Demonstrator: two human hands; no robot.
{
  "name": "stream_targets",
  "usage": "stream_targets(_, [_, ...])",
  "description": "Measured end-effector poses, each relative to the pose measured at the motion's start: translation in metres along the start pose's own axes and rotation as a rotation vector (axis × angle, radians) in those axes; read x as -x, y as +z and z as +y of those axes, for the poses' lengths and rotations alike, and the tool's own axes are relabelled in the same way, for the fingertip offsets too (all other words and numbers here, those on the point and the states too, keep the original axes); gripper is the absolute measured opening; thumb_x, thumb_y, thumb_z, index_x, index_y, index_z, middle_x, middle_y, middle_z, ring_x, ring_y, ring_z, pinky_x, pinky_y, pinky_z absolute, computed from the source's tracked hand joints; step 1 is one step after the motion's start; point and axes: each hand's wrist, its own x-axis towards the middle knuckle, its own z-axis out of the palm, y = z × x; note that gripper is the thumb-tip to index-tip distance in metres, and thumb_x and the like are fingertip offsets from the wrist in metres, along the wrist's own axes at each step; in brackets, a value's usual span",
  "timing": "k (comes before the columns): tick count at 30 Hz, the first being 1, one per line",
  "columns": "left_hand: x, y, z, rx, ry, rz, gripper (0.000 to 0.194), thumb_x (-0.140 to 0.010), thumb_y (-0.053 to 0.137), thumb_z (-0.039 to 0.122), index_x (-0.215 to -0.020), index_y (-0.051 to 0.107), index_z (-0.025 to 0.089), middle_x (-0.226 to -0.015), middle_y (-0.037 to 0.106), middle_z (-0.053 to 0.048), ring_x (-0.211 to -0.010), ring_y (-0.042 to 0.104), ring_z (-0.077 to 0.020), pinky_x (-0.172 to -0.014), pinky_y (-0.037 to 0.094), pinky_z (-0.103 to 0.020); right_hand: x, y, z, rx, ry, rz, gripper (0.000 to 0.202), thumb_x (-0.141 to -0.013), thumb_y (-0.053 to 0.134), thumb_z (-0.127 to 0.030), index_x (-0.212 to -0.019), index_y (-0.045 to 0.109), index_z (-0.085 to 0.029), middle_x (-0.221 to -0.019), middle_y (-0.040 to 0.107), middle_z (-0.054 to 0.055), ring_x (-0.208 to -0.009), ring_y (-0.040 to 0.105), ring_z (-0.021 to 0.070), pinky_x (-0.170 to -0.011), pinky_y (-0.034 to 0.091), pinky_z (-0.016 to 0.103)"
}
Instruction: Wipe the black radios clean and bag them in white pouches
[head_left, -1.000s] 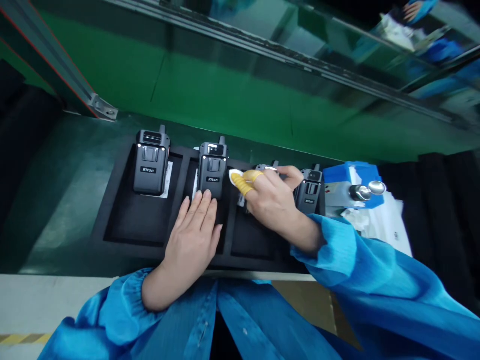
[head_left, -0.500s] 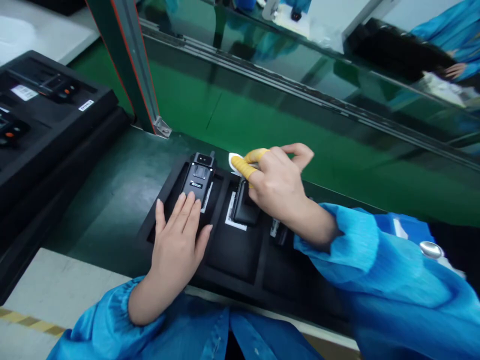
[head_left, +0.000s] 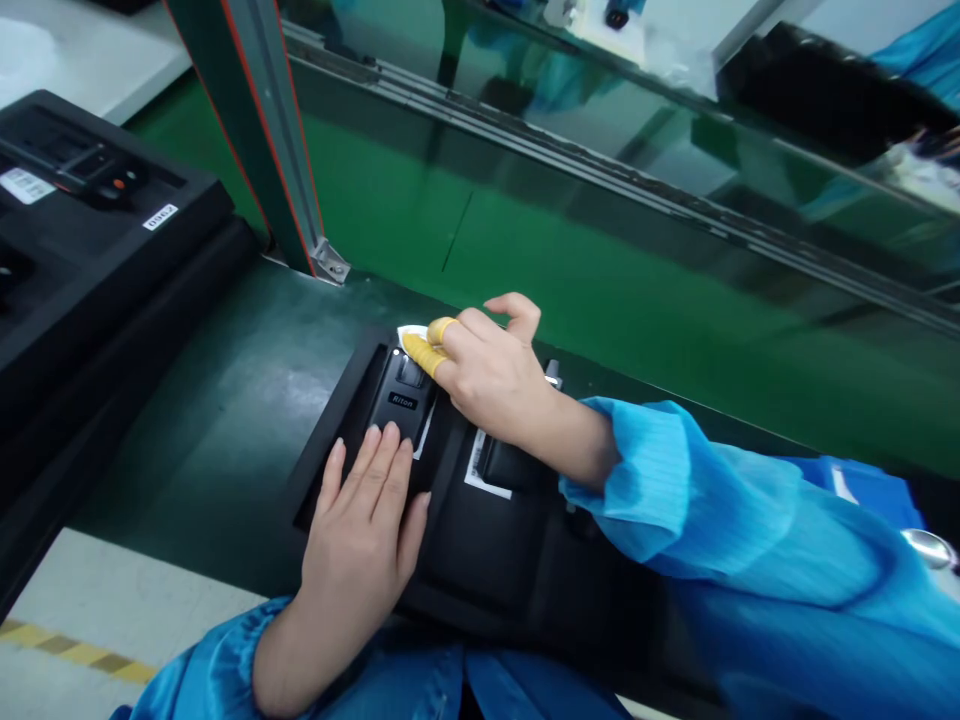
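A black handheld radio (head_left: 401, 405) with a "Riton" label lies in the left compartment of a black foam tray (head_left: 480, 560). My left hand (head_left: 356, 530) rests flat, fingers stretched, on its lower part. At the radio's top end, my right hand (head_left: 487, 370) pinches a small white cloth (head_left: 412, 331) and presses it there. Yellow finger cots (head_left: 427, 355) cover the pinching fingers. A second black radio (head_left: 514, 468) lies in the middle compartment over a white label, partly hidden by my right hand and wrist.
Stacked black trays (head_left: 180, 225) with more radios stand at the left. A metal post (head_left: 277, 150) rises behind the green bench mat (head_left: 225, 400). At the right are a blue box (head_left: 874, 490) and a shiny metal object (head_left: 930, 548). Beyond the partition, a blue sleeve shows.
My right hand has moved left with the cloth, from the middle radio to the top of the left one. My left hand stays on the left radio. The view has shifted slightly.
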Motion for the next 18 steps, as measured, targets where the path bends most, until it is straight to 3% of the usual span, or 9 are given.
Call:
stream_targets(5, [0.000, -0.001, 0.001, 0.002, -0.006, -0.019, 0.036, -0.091, 0.052, 0.019, -0.123, 0.054, 0.004, -0.125, 0.063, -0.019, -0.121, 0.058, -0.0283, -0.111, 0.033, -0.046, 0.022, -0.009, 0.013, 0.071, 0.004, -0.056, 0.035, -0.093, 0.040, -0.011, -0.070, 0.065, -0.021, -0.074, 0.060, -0.001, -0.077, 0.041, 0.0137, -0.088, 0.015, 0.039])
stream_targets(8, [0.001, -0.001, 0.001, 0.011, -0.004, -0.019, 0.036, -0.090, 0.053, 0.019, -0.124, 0.054, 0.004, -0.124, 0.064, -0.019, -0.121, 0.057, -0.0281, -0.111, 0.033, -0.046, 0.029, -0.014, 0.021, 0.128, 0.082, -0.051, 0.036, -0.092, 0.041, -0.011, -0.066, 0.063, -0.020, -0.078, 0.062, -0.001, -0.077, 0.041, 0.0135, -0.087, 0.016, 0.039])
stream_targets(11, [0.002, 0.000, 0.000, 0.015, -0.001, -0.016, 0.037, -0.090, 0.054, 0.018, -0.124, 0.054, 0.004, -0.125, 0.063, -0.019, -0.122, 0.057, -0.0284, -0.111, 0.033, -0.046, 0.024, -0.016, 0.020, 0.196, 0.131, 0.031, 0.036, -0.094, 0.038, -0.011, -0.070, 0.064, -0.021, -0.080, 0.063, -0.001, -0.077, 0.041, 0.0130, -0.086, 0.017, 0.039])
stream_targets(14, [0.002, 0.000, -0.001, 0.014, 0.001, -0.016, 0.036, -0.090, 0.055, 0.019, -0.123, 0.055, 0.003, -0.125, 0.064, -0.020, -0.121, 0.057, -0.0289, -0.111, 0.033, -0.046, 0.012, -0.012, 0.012, 0.181, 0.075, 0.095, 0.034, -0.095, 0.038, -0.012, -0.076, 0.066, -0.021, -0.078, 0.061, -0.001, -0.077, 0.042, 0.0133, -0.087, 0.018, 0.039])
stream_targets(18, [0.001, 0.001, -0.002, -0.004, 0.011, -0.022, 0.036, -0.090, 0.055, 0.019, -0.123, 0.056, 0.003, -0.124, 0.064, -0.019, -0.120, 0.058, -0.0286, -0.110, 0.033, -0.045, 0.003, -0.005, 0.004, 0.093, 0.031, 0.078, 0.033, -0.093, 0.043, -0.011, -0.067, 0.062, -0.019, -0.076, 0.059, -0.001, -0.078, 0.040, 0.0140, -0.089, 0.017, 0.040])
